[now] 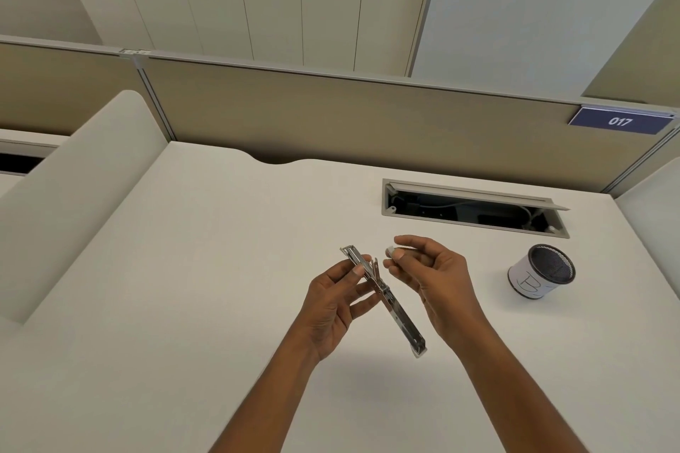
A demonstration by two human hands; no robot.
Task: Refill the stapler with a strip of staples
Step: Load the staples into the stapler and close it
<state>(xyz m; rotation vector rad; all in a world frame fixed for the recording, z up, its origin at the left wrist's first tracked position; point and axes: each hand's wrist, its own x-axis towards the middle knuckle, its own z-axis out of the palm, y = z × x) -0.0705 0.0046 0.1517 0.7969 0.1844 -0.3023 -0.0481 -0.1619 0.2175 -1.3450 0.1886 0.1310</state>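
1. Two grips work at frame centre above the counter (pixel 184 268): the left grip (pixel 331 305) pinches the opened stapler (pixel 397 316) near its hinge.
2. The right grip (pixel 434 276) pinches the strip of staples (pixel 390 251), just beside the stapler's upper end.
3. The stapler is probably stiff, light and slick, best held by its sides; the strip likely snaps easily.
4. At right, the mesh cup (pixel 533 279) shows no contents; the open hatch (pixel 474 210) holds cables.

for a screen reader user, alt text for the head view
A person's left hand holds an opened metal stapler at a white desk, while the right hand pinches a staple strip beside it. A mesh cup stands at right.
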